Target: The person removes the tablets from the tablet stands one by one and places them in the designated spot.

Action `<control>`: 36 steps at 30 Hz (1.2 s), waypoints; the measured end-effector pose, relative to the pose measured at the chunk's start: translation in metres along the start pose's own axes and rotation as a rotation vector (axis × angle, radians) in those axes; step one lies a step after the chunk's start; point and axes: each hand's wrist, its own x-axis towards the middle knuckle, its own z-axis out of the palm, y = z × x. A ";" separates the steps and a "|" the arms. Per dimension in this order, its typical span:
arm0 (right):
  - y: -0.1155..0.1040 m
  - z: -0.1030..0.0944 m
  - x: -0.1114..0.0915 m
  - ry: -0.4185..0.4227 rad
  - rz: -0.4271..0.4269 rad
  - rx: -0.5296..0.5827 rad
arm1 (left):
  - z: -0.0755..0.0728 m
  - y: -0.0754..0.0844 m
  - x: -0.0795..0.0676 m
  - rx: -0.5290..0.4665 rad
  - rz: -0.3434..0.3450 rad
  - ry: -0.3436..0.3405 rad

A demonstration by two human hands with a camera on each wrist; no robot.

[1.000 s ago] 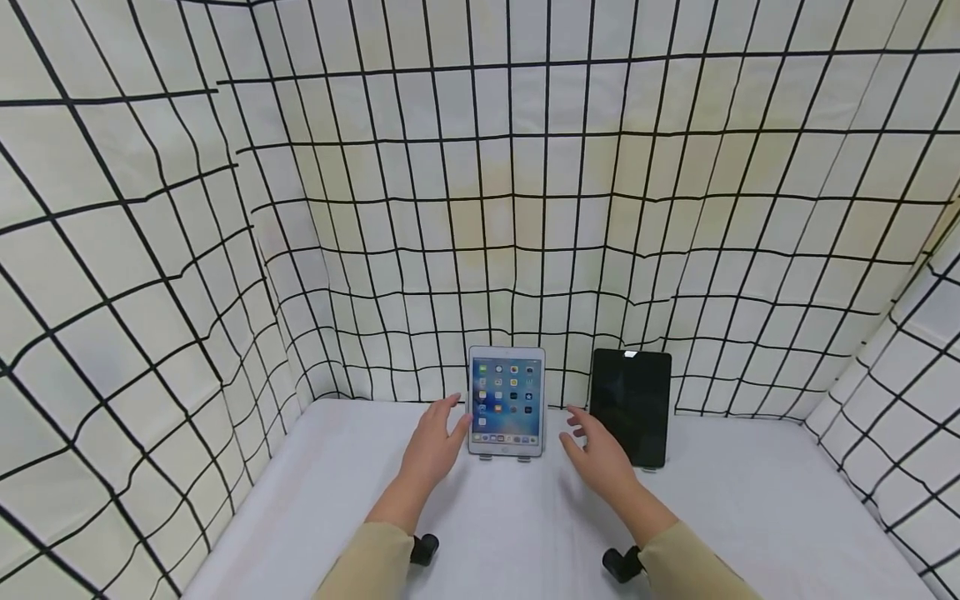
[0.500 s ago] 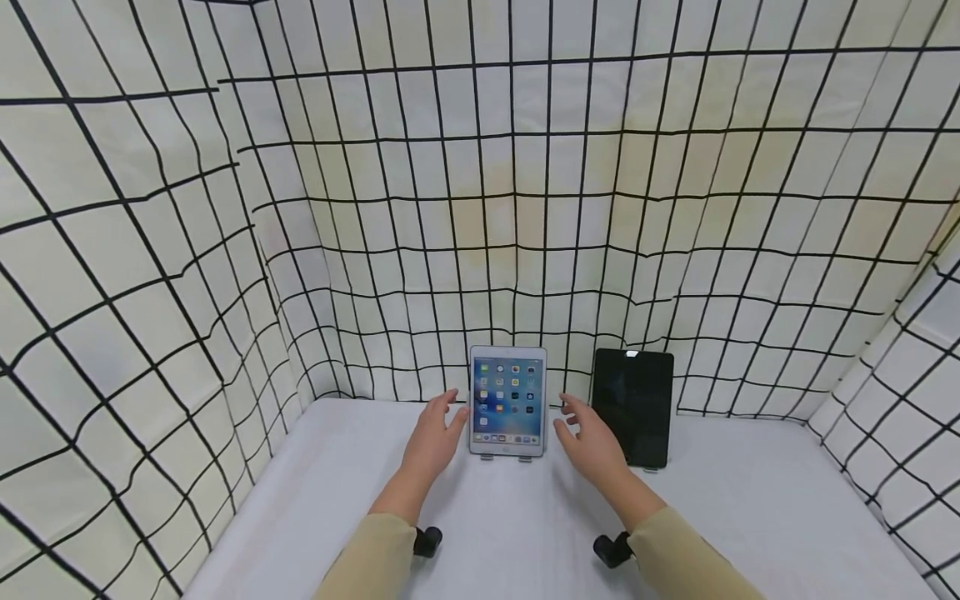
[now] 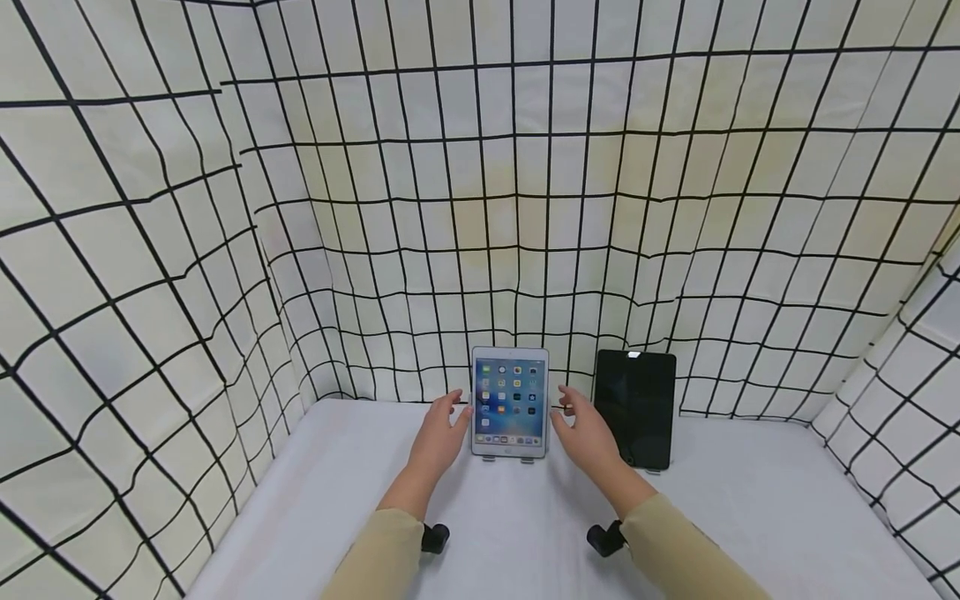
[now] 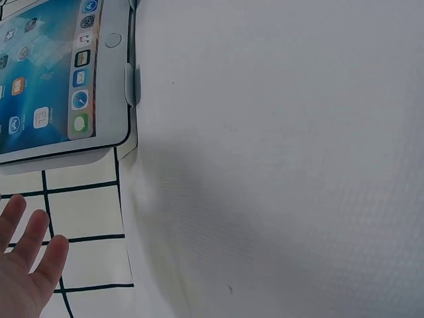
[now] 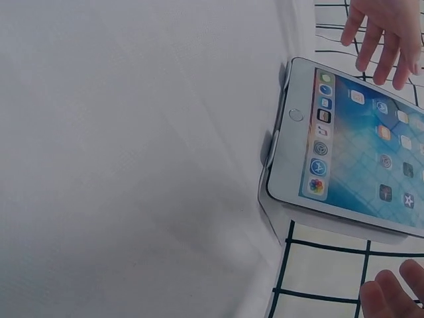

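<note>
A white tablet with a lit home screen stands upright on a small stand at the back of the table. My left hand is just off its left edge, fingers loosely extended. On the other side, my right hand hovers by the right edge with relaxed fingers. Both hands hold nothing. In the left wrist view the left hand's fingers spread below the tablet. The right wrist view has the tablet between the left hand and the right hand's fingers.
A black tablet with a dark screen leans on its own stand to the right, partly behind the right hand. White cloth covers the table. A white wall with a black grid rises behind and along both sides.
My right hand has moved left, away from the black tablet and closer to the white tablet's right edge. The left hand has shifted only slightly. Both tablets stay in place.
</note>
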 end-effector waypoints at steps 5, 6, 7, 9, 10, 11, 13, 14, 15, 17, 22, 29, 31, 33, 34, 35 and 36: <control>0.000 0.003 0.005 0.003 0.013 0.021 | 0.001 0.002 0.002 0.014 0.022 -0.016; 0.000 0.004 0.006 0.003 0.014 0.029 | 0.001 0.003 0.002 0.013 0.024 -0.018; 0.000 0.005 0.007 0.001 0.016 0.038 | 0.002 0.004 0.003 0.013 0.024 -0.020; -0.001 0.007 0.009 -0.007 0.020 0.057 | 0.002 0.007 0.005 0.018 0.023 -0.022; -0.002 0.008 0.010 -0.011 0.019 0.070 | 0.003 0.008 0.006 0.019 0.021 -0.021; -0.003 0.009 0.010 -0.015 0.020 0.080 | 0.003 0.009 0.007 0.021 0.022 -0.018; -0.006 0.010 0.012 -0.021 0.022 0.090 | 0.003 0.012 0.010 0.024 0.023 -0.013; -0.008 0.010 0.012 -0.021 0.021 0.095 | 0.003 0.012 0.010 0.027 0.028 -0.012; -0.010 0.010 0.013 -0.021 0.020 0.103 | 0.003 0.014 0.011 0.027 0.032 -0.011; -0.013 0.011 0.014 -0.017 0.017 0.107 | 0.003 0.015 0.012 0.032 0.039 -0.014; -0.015 0.015 0.017 -0.012 0.023 0.129 | 0.004 0.017 0.014 0.014 0.048 -0.018; -0.012 0.019 0.020 -0.019 0.056 0.130 | 0.007 0.018 0.015 -0.003 0.036 -0.020; -0.011 0.019 0.020 -0.022 0.065 0.142 | 0.008 0.017 0.016 -0.006 0.033 -0.018; -0.010 0.020 0.020 -0.019 0.067 0.149 | 0.008 0.017 0.016 -0.006 0.030 -0.016; -0.009 0.020 0.020 -0.017 0.072 0.153 | 0.009 0.017 0.016 -0.005 0.029 -0.014; -0.009 0.020 0.020 -0.016 0.074 0.155 | 0.009 0.016 0.015 -0.002 0.028 -0.012; -0.008 0.020 0.020 -0.014 0.076 0.158 | 0.009 0.016 0.015 0.000 0.025 -0.009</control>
